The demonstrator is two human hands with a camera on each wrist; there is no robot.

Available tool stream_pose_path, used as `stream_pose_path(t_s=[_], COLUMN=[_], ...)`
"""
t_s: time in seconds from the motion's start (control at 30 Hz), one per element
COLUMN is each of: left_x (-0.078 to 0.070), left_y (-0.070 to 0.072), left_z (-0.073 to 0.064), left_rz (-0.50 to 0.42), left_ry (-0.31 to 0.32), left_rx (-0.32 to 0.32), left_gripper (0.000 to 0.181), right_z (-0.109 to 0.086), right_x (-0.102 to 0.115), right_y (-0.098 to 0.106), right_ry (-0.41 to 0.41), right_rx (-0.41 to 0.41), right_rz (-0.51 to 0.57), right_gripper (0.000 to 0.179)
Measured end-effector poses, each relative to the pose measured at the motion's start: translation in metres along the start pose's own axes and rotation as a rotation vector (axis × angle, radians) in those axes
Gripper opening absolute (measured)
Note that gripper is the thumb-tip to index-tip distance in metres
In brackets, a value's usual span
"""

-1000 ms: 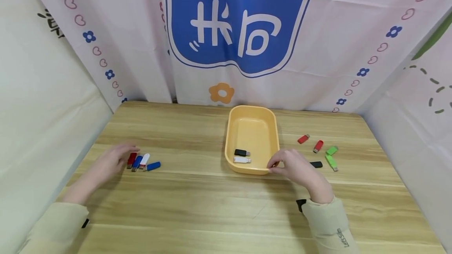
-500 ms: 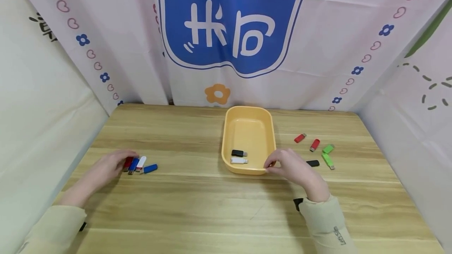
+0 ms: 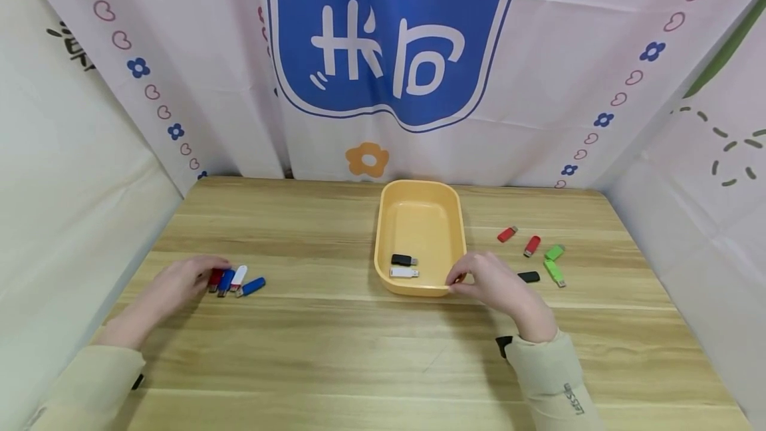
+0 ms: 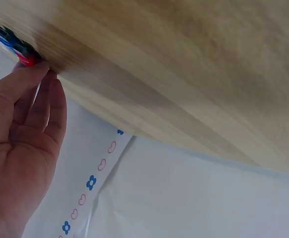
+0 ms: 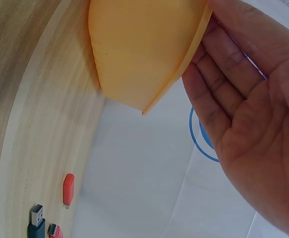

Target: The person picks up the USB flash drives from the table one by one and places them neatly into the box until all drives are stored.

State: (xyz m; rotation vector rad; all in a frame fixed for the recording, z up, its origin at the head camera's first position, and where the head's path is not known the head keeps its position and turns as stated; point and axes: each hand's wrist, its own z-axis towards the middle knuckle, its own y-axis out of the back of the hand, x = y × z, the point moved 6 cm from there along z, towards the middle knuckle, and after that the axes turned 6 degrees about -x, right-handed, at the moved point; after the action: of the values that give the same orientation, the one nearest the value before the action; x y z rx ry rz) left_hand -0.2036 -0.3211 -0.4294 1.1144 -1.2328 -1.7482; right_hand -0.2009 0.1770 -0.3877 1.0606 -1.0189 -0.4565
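My left hand [image 3: 185, 279] is at the left of the table, its thumb and fingers pinching a red USB stick [image 4: 29, 61] at one end of a tight row. Beside that stick lie a blue USB stick [image 3: 225, 282], a white USB stick [image 3: 239, 277] with a red end, and another blue USB stick [image 3: 251, 286] set at a slant. With thumb and fingers, my right hand [image 3: 493, 285] grips the near right corner of a yellow tray [image 5: 144, 49]. Inside the tray rest a black USB stick [image 3: 401, 260] and a white USB stick [image 3: 402, 273], side by side.
Right of the tray lie two red USB sticks [image 3: 532, 246], two green USB sticks [image 3: 554, 272] and a black USB stick [image 3: 529, 277]. A printed cloth [image 3: 323, 145] hangs behind the wooden table [image 3: 359, 364], with white cloth at both sides.
My left hand has come down from just above the row onto the red USB stick. The right hand keeps its grip on the tray corner. The head view has shifted slightly.
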Motion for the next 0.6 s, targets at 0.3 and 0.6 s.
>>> stream_pose_path(t_s=[0.3, 0.6], left_x=[0.0067, 0.0062], left_y=[0.0046, 0.0059], left_z=[0.0019, 0.0021], left_rz=[0.017, 0.022], left_ry=[-0.115, -0.114], left_rx=[-0.085, -0.113], left_gripper=[0.030, 0.026], right_z=[-0.0001, 0.0001], right_x=[0.0001, 0.0001], right_y=[0.0000, 0.0004], right_ry=[-0.007, -0.004], right_rx=[0.005, 0.004], right_rz=[0.015, 0.023], right_gripper=[0.005, 0.004])
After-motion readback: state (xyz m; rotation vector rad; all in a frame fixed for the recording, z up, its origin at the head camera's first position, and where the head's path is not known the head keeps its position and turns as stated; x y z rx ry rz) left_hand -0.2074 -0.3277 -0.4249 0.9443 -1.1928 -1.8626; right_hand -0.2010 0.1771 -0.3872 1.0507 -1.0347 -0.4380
